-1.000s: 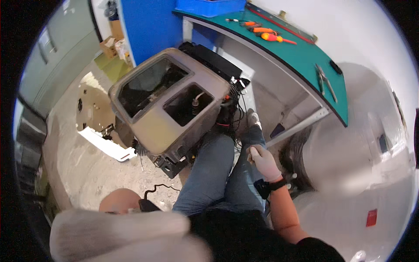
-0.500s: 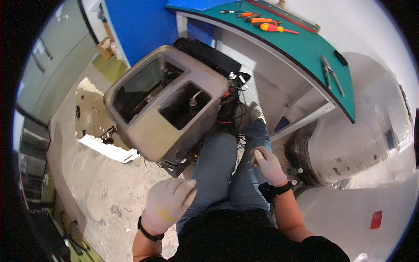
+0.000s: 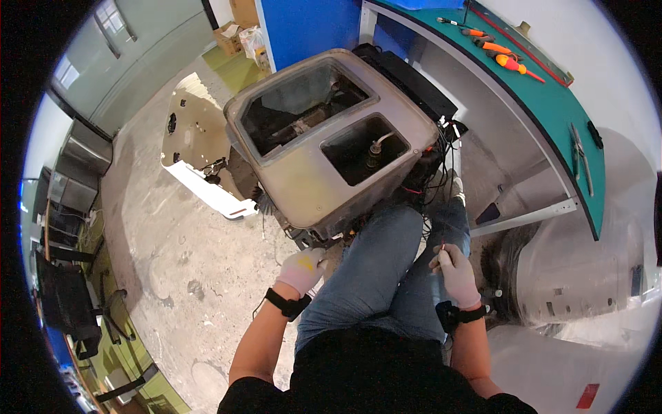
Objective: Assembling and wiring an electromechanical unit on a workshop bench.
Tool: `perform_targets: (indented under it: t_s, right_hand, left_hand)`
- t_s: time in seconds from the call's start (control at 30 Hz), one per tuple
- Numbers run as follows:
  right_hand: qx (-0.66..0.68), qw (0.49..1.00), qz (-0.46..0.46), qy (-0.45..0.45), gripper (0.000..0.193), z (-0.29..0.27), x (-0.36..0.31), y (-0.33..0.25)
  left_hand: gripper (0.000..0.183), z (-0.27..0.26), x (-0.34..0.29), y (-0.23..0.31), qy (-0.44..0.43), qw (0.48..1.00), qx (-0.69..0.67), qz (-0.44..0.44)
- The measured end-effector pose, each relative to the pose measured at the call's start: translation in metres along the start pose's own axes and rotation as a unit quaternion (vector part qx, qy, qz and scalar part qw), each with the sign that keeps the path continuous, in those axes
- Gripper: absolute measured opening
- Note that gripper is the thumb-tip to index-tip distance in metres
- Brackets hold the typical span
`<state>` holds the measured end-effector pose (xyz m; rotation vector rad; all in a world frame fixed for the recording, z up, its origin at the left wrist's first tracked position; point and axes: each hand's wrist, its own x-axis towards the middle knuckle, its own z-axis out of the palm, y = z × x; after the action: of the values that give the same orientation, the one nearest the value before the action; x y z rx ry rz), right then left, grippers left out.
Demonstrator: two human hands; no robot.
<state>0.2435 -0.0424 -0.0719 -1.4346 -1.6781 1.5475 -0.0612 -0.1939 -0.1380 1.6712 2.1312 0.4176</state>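
In front of me stands a worn grey-brown machine housing (image 3: 303,190) with two openings in its top, a cable connector (image 3: 376,147) inside the smaller one. My left hand (image 3: 302,270), in a whitish glove with a yellow stain, is curled closed beside my thigh, just below the housing's near corner; whatever its fingers hold is hidden. My right hand (image 3: 457,274), gloved too, is pinched above my other leg. A tiny thin reddish tip shows at its fingertips, too small to name. Neither hand touches the housing.
Dark cables (image 3: 433,165) hang at the housing's right side. A green-topped workbench (image 3: 552,117) on the right carries a red-yellow screwdriver (image 3: 514,65), orange-handled tools and pliers (image 3: 581,155). A pale cover panel (image 3: 196,141) lies on the floor at left. Plastic-wrapped bulky objects (image 3: 572,276) stand at right.
My view has swung left, so the housing and bench appear further right. My left hand has moved forward towards the housing's near corner. My right hand stays pinched over my leg.
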Motion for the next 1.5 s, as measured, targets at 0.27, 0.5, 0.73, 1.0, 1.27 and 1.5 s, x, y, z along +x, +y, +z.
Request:
perform_targets:
  t_s: [0.27,0.5,0.73,1.0,1.27,1.5]
  right_hand:
    - [0.009,1.0,0.002,0.01,0.025,0.0,-0.005,0.002]
    - [0.006,1.0,-0.014,0.019,0.026,-0.001,-0.008,0.005]
    - [-0.014,0.999,-0.015,0.037,0.029,-0.003,-0.014,0.005]
    - [0.013,0.998,-0.036,0.039,0.029,-0.003,-0.02,0.0]
    - [0.032,0.998,-0.045,0.042,0.029,-0.008,-0.018,0.001]
    - [0.042,0.998,-0.031,0.038,0.029,-0.018,-0.023,-0.003]
  left_hand:
    - [0.044,0.026,0.035,0.011,-0.052,0.994,-0.061,-0.074]
    - [0.049,0.043,0.039,0.009,-0.028,0.956,-0.275,-0.093]
    - [0.06,0.055,0.051,-0.001,-0.122,0.897,-0.392,-0.162]
    - [0.048,0.08,0.07,-0.003,-0.154,0.616,-0.718,-0.285]
    - [0.038,0.074,0.073,0.01,-0.087,0.583,-0.747,-0.308]
    - [0.028,0.065,0.068,0.017,-0.056,0.513,-0.796,-0.317]
